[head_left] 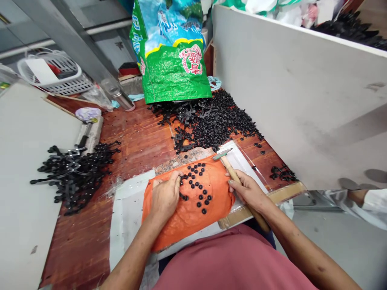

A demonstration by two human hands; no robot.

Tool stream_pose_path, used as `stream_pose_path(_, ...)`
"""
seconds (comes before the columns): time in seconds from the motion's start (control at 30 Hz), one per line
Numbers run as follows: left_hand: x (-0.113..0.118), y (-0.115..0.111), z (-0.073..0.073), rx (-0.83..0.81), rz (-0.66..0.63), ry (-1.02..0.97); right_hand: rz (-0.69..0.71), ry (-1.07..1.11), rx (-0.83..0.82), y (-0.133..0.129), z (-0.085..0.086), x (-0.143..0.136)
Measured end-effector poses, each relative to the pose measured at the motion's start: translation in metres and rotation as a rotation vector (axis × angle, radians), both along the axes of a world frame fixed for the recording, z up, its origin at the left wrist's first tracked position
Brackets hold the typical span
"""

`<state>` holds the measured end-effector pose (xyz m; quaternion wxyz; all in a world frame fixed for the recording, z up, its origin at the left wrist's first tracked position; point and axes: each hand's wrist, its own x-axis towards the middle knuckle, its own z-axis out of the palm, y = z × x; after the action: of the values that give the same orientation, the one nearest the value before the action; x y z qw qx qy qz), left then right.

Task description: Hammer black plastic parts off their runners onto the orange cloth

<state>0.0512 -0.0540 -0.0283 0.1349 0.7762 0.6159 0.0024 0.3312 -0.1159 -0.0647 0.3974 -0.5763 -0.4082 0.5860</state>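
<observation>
An orange cloth [181, 221] covers a board or slab in front of me, with several small round black parts [204, 192] scattered on its middle and right. My left hand [165, 193] is closed on a black piece [183, 197] at the cloth's left side; most of that piece is hidden by the fingers. My right hand [246, 189] holds the wooden handle of a hammer [232, 173] at the cloth's right edge. The hammer's greenish metal head rests at or just above the cloth's upper right corner.
A big heap of small black parts [220, 121] lies behind the cloth, under a green and blue bag [178, 76]. Black branched pieces [78, 173] are piled at the left. A grey panel [296, 100] stands at the right. A metal flask [121, 96] and a white basket [72, 80] are at the back left.
</observation>
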Motion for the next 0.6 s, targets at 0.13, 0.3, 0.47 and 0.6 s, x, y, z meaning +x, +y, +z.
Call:
stream_pose_path(0.13, -0.001, 0.000, -0.001, 0.018, 0.001, 0.032, 0.000, 0.007, -0.004, -0.001, 0.000, 0.000)
stream_pose_path(0.3, -0.003, -0.001, -0.003, 0.044, -0.022, 0.030, 0.001, 0.017, -0.004, -0.001, 0.001, 0.000)
stream_pose_path(0.47, -0.001, -0.002, -0.007, 0.101, -0.038, 0.123, 0.021, -0.049, 0.013, -0.001, 0.000, 0.000)
stream_pose_path(0.6, -0.001, -0.002, -0.012, 0.152, -0.032, 0.119, 0.115, -0.406, 0.229, -0.002, 0.017, 0.001)
